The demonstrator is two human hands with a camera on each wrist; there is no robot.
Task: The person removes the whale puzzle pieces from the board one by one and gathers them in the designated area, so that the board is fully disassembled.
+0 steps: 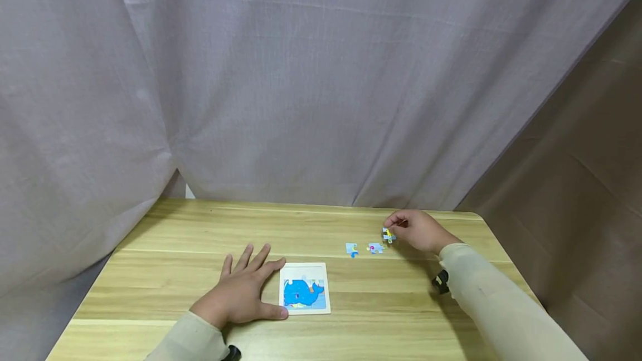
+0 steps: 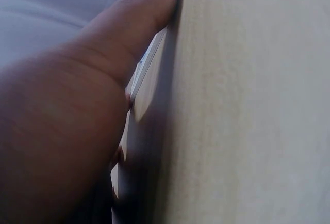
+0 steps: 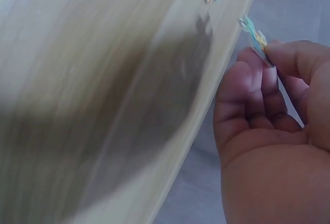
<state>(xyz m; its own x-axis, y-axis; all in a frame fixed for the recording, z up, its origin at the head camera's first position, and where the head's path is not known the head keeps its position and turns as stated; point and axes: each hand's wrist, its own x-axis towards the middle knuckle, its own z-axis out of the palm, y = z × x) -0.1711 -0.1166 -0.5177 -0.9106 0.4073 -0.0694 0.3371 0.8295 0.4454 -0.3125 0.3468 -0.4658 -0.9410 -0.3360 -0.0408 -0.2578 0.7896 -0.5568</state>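
Two loose jigsaw pieces lie on my pale wooden table (image 1: 165, 272), and a third is in my grip.

Item, held: small light-blue cardboard puzzle piece with a yellow mark (image 1: 388, 234), pinched between the thumb and fingertips of my right hand (image 1: 418, 230), just above the tabletop near its far right corner. In the right wrist view the same piece (image 3: 255, 41) stands edge-on between my curled fingers (image 3: 247, 87).

Item, loose: light-blue puzzle piece with an orange spot (image 1: 352, 249), flat on the wood, left of my right hand.

Item, loose: pale puzzle piece with a pink mark (image 1: 374, 248), just beside the former, between it and my right hand.

Item, board: square white-framed puzzle tray bearing a blue whale picture (image 1: 304, 288), flat near the table's front edge, well apart from the loose pieces.

Item, left hand (image 1: 243, 291): fingers spread and straight, palm down on the wood, grasping nothing; thumb along the tray's left edge, touching it. The left wrist view shows that thumb (image 2: 139, 22) against the tray's rim.

Backdrop: grey draped cloth (image 1: 301, 71) behind the table.
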